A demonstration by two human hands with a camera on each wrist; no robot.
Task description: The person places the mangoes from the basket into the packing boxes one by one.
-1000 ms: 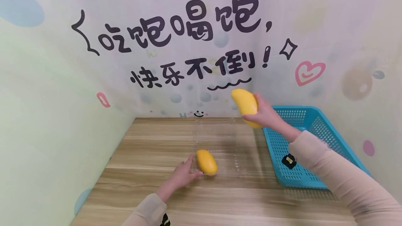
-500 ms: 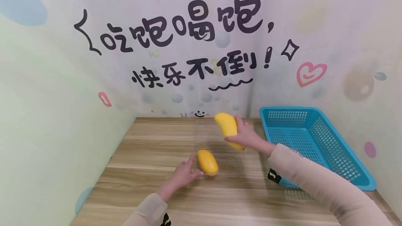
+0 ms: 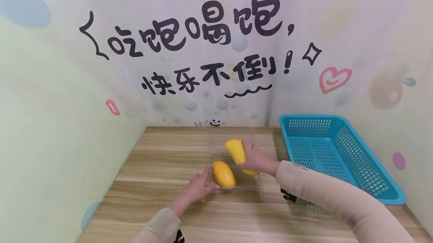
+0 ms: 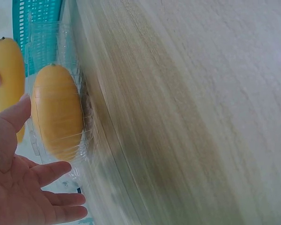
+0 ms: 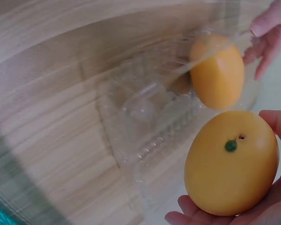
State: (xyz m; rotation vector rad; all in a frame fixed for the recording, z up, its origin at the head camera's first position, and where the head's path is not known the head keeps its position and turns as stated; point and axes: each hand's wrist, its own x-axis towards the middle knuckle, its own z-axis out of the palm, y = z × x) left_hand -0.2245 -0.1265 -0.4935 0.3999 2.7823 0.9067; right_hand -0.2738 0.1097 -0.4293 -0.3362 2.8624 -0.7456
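Note:
Low over a clear plastic box (image 5: 152,112), my right hand (image 3: 256,159) grips a yellow mango (image 3: 235,150), fingers and thumb around its sides. Its stem end, with a small green dot, faces the right wrist view. A second mango (image 3: 223,174) lies in the left part of the box. My left hand (image 3: 196,189) is at the box's left side, its fingers spread and extended. In the left wrist view, the thumb and fingers (image 4: 56,173) are right at the box's wall, near the lying mango.
A blue perforated plastic basket (image 3: 368,160) stands on the right of the wooden table (image 3: 149,183). The box's transparent lid (image 3: 233,135) lies folded back toward the wall. A printed curtain (image 3: 189,100) closes off the back.
My right hand has carried its mango left and down, from beside the basket to low over the box. The left hand and the lying mango have stayed in place.

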